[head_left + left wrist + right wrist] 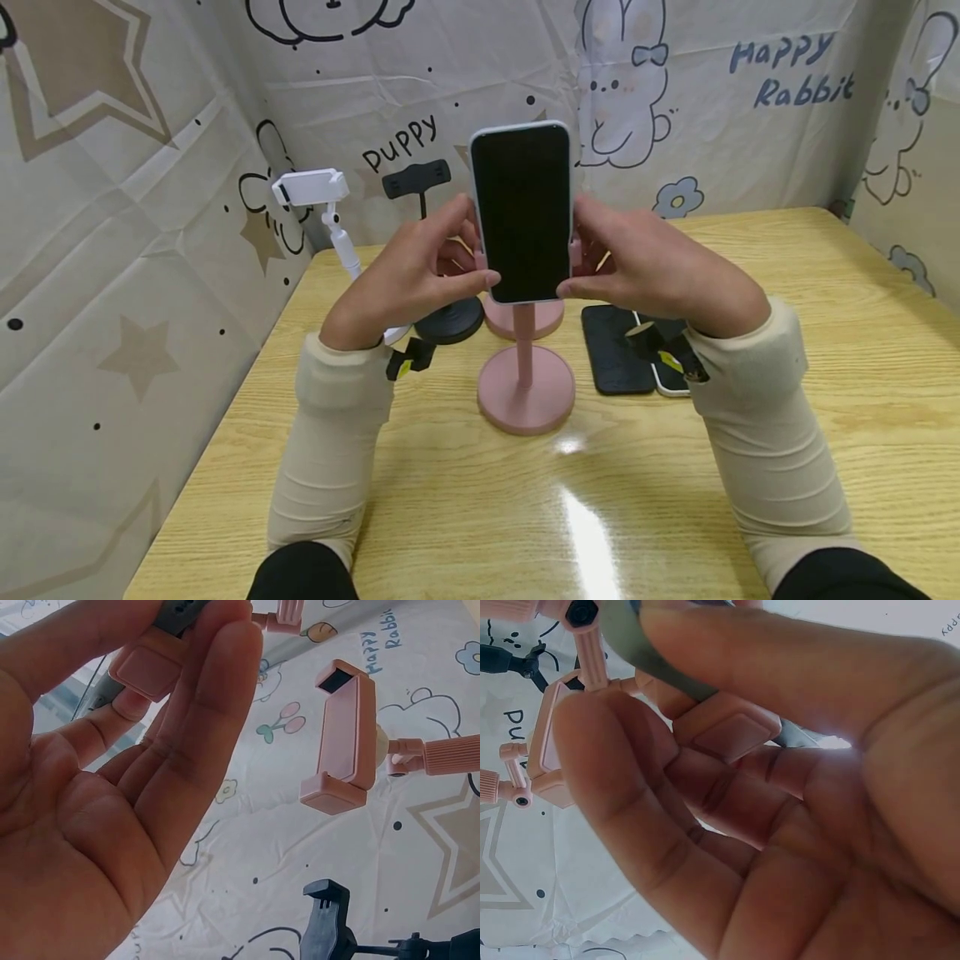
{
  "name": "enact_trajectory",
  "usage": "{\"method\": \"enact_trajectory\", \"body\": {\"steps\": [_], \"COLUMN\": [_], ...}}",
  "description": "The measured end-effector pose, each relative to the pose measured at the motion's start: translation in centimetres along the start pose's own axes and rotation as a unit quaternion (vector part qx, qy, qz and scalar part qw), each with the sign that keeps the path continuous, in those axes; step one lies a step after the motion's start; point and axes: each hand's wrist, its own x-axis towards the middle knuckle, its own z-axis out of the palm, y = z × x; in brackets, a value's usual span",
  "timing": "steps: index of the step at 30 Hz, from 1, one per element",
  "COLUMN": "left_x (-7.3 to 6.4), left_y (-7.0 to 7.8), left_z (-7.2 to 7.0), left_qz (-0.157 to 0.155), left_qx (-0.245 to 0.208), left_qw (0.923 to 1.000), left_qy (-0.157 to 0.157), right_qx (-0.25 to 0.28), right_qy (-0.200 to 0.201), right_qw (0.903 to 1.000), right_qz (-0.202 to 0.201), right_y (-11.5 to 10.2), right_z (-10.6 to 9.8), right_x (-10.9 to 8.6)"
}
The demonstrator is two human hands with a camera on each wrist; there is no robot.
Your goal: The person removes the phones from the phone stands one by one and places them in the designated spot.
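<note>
An upright phone (522, 212) with a dark screen and pale case sits in the clamp of a pink phone stand (527, 392). My left hand (412, 271) grips its left edge, thumb at the lower front corner and the other fingers behind. On the opposite edge my right hand (652, 258) holds it the same way, thumb at the lower right corner. One pink clamp jaw shows between the fingers in each wrist view. Most of the clamp is hidden behind the phone. In the right wrist view the phone's case (652, 656) lies against the thumb.
Behind stand a second pink stand (349, 739), a black stand (450, 323) and a white stand (311, 187). To the right, a dark phone (617, 354) lies flat beside another phone (671, 385), partly hidden by my right wrist. A printed cloth (487, 75) hangs behind the wooden table (465, 517).
</note>
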Motion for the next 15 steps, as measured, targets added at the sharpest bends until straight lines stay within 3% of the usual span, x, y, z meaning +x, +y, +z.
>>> {"method": "enact_trajectory", "body": {"steps": [7,15], "left_x": [-0.1,-0.05], "left_y": [-0.21,-0.22], "left_z": [-0.11,-0.28], "left_qz": [-0.011,-0.024], "left_qx": [0.005,0.014], "left_qw": [0.9999,0.9996], "left_qy": [0.004,0.007], "right_qx": [0.013,0.059], "right_qy": [-0.018,-0.027], "right_qw": [0.9997,0.9979], "right_qz": [0.015,-0.006], "right_y": [0.22,0.78], "right_z": [-0.15,-0.1], "right_x": [-0.05,0.25]}}
